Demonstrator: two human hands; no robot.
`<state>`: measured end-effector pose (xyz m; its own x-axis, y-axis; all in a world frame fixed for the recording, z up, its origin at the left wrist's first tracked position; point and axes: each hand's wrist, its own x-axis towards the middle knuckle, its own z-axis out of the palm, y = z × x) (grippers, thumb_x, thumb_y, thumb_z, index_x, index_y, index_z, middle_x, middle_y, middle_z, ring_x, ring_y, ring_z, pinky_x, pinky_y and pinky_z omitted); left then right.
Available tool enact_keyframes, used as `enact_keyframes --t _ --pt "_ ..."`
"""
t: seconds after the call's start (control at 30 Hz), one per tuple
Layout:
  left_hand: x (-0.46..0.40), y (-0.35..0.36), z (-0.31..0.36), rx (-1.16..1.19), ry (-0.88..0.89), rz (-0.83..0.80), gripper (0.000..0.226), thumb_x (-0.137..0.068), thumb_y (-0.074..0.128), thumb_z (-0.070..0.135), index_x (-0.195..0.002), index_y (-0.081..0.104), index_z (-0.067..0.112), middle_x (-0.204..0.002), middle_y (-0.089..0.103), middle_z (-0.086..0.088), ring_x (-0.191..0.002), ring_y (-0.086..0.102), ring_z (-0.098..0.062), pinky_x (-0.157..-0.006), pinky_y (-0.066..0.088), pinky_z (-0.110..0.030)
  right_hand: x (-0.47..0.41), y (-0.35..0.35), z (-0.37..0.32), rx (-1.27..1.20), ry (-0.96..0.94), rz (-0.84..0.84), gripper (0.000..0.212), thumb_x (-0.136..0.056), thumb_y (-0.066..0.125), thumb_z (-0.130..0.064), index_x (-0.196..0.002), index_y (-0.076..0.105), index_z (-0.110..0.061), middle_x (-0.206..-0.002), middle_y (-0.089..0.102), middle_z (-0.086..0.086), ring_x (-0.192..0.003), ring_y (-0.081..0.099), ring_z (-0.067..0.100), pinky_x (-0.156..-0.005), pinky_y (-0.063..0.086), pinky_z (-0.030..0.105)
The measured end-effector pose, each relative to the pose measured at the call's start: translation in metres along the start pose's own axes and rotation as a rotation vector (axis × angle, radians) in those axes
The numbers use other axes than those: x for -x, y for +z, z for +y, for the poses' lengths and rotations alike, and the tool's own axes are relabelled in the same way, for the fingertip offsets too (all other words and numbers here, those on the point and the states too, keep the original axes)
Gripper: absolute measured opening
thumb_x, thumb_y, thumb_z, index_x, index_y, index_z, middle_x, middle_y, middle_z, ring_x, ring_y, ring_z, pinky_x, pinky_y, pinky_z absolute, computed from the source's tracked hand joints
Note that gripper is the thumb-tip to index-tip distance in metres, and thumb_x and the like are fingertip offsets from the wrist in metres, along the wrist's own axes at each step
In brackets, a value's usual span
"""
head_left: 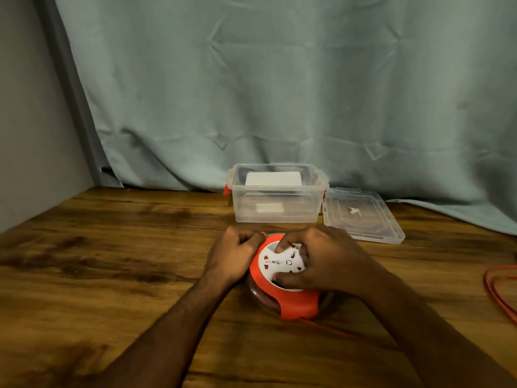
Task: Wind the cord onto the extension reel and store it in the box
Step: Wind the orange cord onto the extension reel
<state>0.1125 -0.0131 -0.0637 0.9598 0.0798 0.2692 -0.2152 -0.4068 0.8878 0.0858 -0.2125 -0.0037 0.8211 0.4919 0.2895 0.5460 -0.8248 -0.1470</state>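
The round orange-and-white plastic extension reel [282, 273] sits on the wooden table [112, 247], just in front of the clear plastic box [277, 197]. The left hand [235, 253] clasps its rim; the right hand [321, 261] grips the white hub. Orange cord [500, 292] lies loose at right, so winding looks unfinished and boxing remains.

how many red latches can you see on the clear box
2. One red latch sits at the left end of the clear box, the other red latch at its right end, next to the lid lying on the table. Others may be hidden.
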Motion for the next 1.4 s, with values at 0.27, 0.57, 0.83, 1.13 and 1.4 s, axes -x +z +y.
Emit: enact_keyframes --t 0.27,0.57,0.83,1.13,1.4 --pt "0.001 0.000 0.003 -0.013 -0.003 0.000 0.044 -0.099 0.065 0.040 -0.058 0.078 0.034 -0.061 0.076 0.008 -0.065 0.074 -0.022 -0.080 0.064 -0.054 -0.008 0.014 -0.008 0.108 0.275 0.113 0.076 -0.056 0.050 -0.095 -0.093 0.065 -0.030 -0.098 0.068 -0.012 -0.092 0.062 0.012 -0.078 0.046 0.030" --pt "0.003 0.001 0.004 -0.044 -0.013 -0.002 0.040 -0.097 0.063 0.046 -0.066 0.081 0.029 -0.068 0.081 0.002 -0.073 0.080 -0.026 -0.083 0.065 -0.055 -0.005 0.011 -0.017 0.116 0.429 0.093 0.064 -0.078 0.050 -0.083 -0.102 0.060 -0.025 -0.089 0.052 -0.007 -0.083 0.048 0.013 -0.076 0.038 0.030" --pt "0.002 0.001 0.004 -0.042 -0.005 -0.008 0.045 -0.092 0.061 0.048 -0.059 0.074 0.022 -0.058 0.073 0.001 -0.059 0.070 -0.030 -0.072 0.061 -0.053 0.002 -0.007 -0.008 0.030 -0.027 0.003 0.023 -0.080 0.066 -0.053 -0.097 0.063 -0.039 -0.067 0.049 -0.024 -0.067 0.048 -0.003 -0.065 0.033 0.018" --pt "0.002 0.002 0.001 -0.036 0.005 0.001 0.055 -0.103 0.065 0.034 -0.049 0.067 0.026 -0.051 0.063 0.008 -0.053 0.058 -0.013 -0.066 0.048 -0.038 0.007 -0.007 -0.002 0.011 -0.041 -0.086 0.066 -0.068 0.068 -0.072 -0.128 0.061 -0.047 -0.118 0.068 -0.020 -0.100 0.062 0.003 -0.080 0.049 0.017" --pt "0.004 0.001 0.005 -0.027 -0.008 0.005 0.059 -0.108 0.062 0.032 -0.050 0.071 0.031 -0.052 0.068 0.008 -0.054 0.063 -0.013 -0.068 0.050 -0.034 0.003 0.011 -0.019 0.105 0.238 0.086 0.071 -0.063 0.059 -0.087 -0.114 0.064 -0.038 -0.121 0.064 -0.013 -0.111 0.059 0.012 -0.086 0.042 0.029"
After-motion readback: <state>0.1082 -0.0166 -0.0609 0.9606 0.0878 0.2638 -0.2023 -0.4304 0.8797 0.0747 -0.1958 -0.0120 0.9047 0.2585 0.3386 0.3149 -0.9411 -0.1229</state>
